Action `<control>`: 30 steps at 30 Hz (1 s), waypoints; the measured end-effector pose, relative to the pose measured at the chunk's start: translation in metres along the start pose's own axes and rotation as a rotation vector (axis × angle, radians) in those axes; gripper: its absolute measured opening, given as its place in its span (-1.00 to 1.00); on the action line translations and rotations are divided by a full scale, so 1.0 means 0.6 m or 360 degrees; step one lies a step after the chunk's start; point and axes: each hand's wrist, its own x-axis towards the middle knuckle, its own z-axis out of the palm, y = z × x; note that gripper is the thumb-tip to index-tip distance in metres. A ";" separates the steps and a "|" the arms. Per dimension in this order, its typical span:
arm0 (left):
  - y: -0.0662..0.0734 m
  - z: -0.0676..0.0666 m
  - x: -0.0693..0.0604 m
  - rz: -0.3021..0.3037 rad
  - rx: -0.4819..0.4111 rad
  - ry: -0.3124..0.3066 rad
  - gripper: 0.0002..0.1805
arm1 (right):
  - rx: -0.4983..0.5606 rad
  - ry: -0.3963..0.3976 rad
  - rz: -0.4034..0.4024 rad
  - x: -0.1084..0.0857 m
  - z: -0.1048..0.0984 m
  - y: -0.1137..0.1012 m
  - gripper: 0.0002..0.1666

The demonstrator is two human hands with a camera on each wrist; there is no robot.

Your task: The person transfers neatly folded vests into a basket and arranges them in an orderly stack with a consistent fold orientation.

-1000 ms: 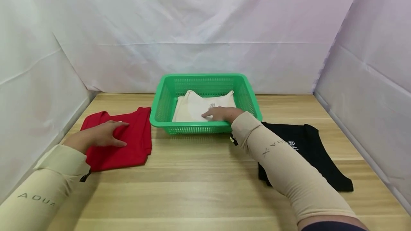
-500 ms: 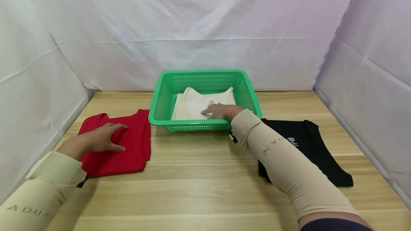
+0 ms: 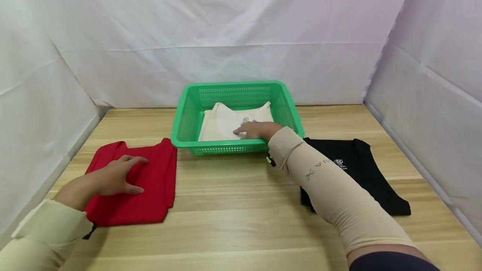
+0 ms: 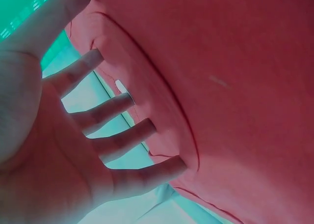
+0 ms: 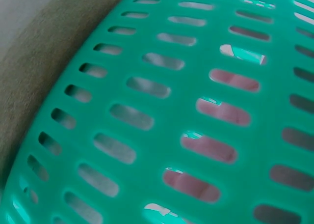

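My left hand lies over a folded red shirt at the left of the table. Its thumb and fingers are spread. In the left wrist view the straight fingertips touch the red cloth near a seam. Inside a green plastic basket, my right hand rests on a folded cream shirt with a small dark print. Its fingers look loosely extended. The right wrist view is mostly filled by the slotted basket wall, and only patches of the hand show through the slots.
A folded black shirt with a white print lies at the right, partly under the right sleeve. White cloth walls enclose the wooden table at the back and both sides.
The red shirt and my left hand on it have slid toward me, away from the back wall. My right hand stays in the basket on the cream shirt. The view has shifted slightly.
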 end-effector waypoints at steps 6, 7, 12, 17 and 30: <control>0.016 0.010 -0.015 0.0011 -0.0022 -0.0005 0.05 | 0.0038 -0.0009 0.0018 -0.004 0.000 0.000 -0.41; 0.018 0.012 -0.017 0.0012 -0.0023 -0.0002 0.04 | 0.0048 -0.0005 0.0019 -0.004 -0.001 0.000 -0.41; 0.031 0.023 -0.027 0.0038 -0.0039 -0.0001 0.02 | 0.0036 -0.0002 0.0006 0.000 -0.001 0.001 -0.41; 0.054 0.032 -0.037 0.0018 -0.0031 -0.0026 0.03 | 0.0005 -0.0015 0.0001 0.007 0.000 0.006 -0.41; 0.116 0.036 -0.048 -0.0036 0.0095 -0.0082 0.09 | 0.0043 -0.0051 -0.0025 0.042 0.004 0.031 -0.39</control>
